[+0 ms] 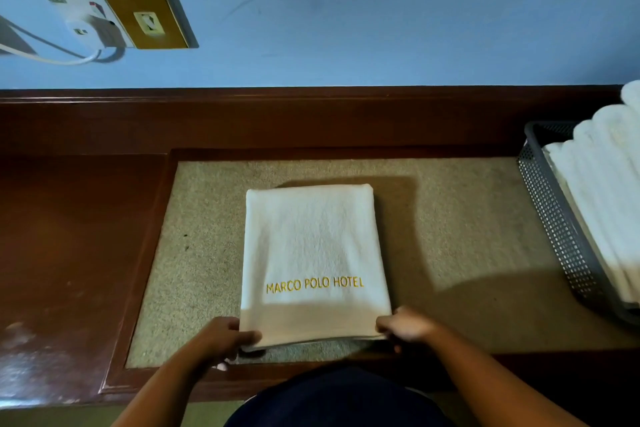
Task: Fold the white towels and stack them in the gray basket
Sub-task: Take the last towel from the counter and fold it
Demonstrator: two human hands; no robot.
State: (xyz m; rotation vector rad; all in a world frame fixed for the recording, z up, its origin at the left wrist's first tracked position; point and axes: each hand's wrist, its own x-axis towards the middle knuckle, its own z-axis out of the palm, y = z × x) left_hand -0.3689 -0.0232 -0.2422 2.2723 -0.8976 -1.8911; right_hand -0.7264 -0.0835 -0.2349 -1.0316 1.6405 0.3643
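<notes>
White towel (313,253), long axis up-frame, near corners pinched by left hand (227,336) and right hand (403,326); gray basket (554,218) at frame right, nearer the latter.

We are in a hotel, by what the frame shows: at centre, a white folded terry towel (311,246) bears gold embroidery reading "MARCO POLO HOTEL". It lies on a beige speckled inset panel (450,218) in a dark reddish-brown varnished wooden counter (69,236) below a pale blue painted wall (381,28). At the right edge, a gray perforated plastic basket (554,218) holds stacked white folded towels (602,201). At upper left is a brass-coloured wall socket plate (149,19).
</notes>
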